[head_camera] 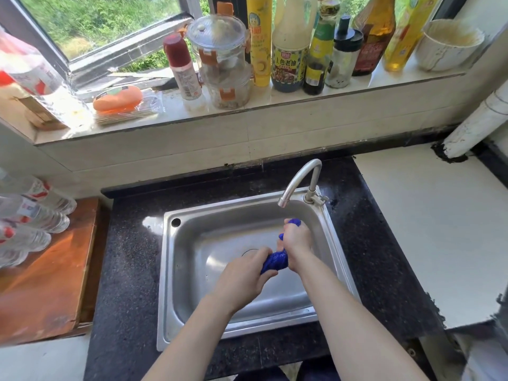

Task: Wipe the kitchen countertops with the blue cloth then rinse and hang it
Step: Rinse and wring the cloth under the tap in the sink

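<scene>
The blue cloth [275,260] is bunched into a tight roll above the steel sink [176,273]. My left hand [243,276] grips its lower end, and my right hand [296,240] grips its upper end, with a blue tip poking out above the fist. Both hands are over the basin, just below and in front of the curved tap [301,180]. No water stream is visible from the spout. The sink is set in a dark speckled countertop [129,259].
A windowsill behind the sink carries several sauce bottles [290,50], jars [220,48] and a white bowl [448,45]. A wooden board [46,281] with water bottles [30,215] lies at the left. A white counter [428,224] and a white pipe [472,125] are at the right.
</scene>
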